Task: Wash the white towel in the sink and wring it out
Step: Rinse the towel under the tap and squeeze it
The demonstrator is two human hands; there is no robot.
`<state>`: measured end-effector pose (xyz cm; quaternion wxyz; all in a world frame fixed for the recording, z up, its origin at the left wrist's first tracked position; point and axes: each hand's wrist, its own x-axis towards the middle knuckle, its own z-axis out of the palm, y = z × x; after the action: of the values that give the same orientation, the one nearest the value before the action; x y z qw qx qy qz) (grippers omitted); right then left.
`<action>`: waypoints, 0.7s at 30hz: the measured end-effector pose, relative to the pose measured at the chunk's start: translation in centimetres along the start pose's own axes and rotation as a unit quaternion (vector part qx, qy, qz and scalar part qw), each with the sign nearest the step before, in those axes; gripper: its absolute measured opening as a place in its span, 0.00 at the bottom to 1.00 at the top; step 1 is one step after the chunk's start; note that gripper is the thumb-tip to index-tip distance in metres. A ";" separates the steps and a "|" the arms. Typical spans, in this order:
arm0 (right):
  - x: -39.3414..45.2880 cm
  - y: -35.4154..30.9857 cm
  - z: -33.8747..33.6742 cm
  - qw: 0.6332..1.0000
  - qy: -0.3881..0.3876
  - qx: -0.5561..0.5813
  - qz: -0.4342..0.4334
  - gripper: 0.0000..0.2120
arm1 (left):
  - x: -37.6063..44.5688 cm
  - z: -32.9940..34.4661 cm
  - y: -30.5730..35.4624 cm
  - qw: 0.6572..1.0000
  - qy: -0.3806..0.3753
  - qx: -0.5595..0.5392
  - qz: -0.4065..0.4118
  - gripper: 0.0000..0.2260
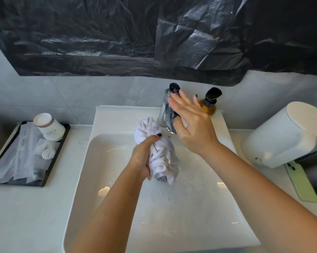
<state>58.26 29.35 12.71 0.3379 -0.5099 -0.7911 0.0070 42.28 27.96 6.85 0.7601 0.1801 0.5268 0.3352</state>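
Observation:
The white towel (160,152) is bunched into a wet wad above the white sink basin (117,207). My left hand (142,157) grips the wad from its left side, fingers curled round it. My right hand (192,123) is up at the chrome faucet (167,110), fingers straight and spread, touching the faucet's black lever. The palm looks wet. No stream of water is plainly visible under the spout.
An amber soap bottle (208,105) with a black pump stands just right of the faucet. A black tray (50,161) at left holds paper cups (48,126) and wrapped sachets. A white cylindrical container (285,136) and a green phone (301,181) sit at right.

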 end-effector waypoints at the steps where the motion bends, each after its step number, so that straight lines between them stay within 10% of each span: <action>1: 0.1 -0.1 -0.3 1.000 -0.019 0.015 0.015 0.23 | -0.2 -0.4 0.3 1.000 0.007 -0.009 0.010 0.26; 9: -7.5 -2.0 0.5 0.945 0.100 0.183 0.251 0.20 | -3.9 -6.4 0.3 0.994 0.100 -0.025 0.031 0.17; 15: -14.4 -1.5 3.7 0.823 -0.108 0.151 0.536 0.24 | -6.0 -9.0 -1.3 0.989 0.141 -0.032 0.023 0.17; 21: -14.7 -2.9 4.3 0.819 -0.121 0.156 0.538 0.23 | -6.5 -9.1 -2.9 0.991 0.135 -0.025 -0.002 0.22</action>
<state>57.34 17.44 2.69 0.2564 -0.7901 -0.4138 0.3726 33.37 20.62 5.96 0.6870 0.1135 0.6164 0.3678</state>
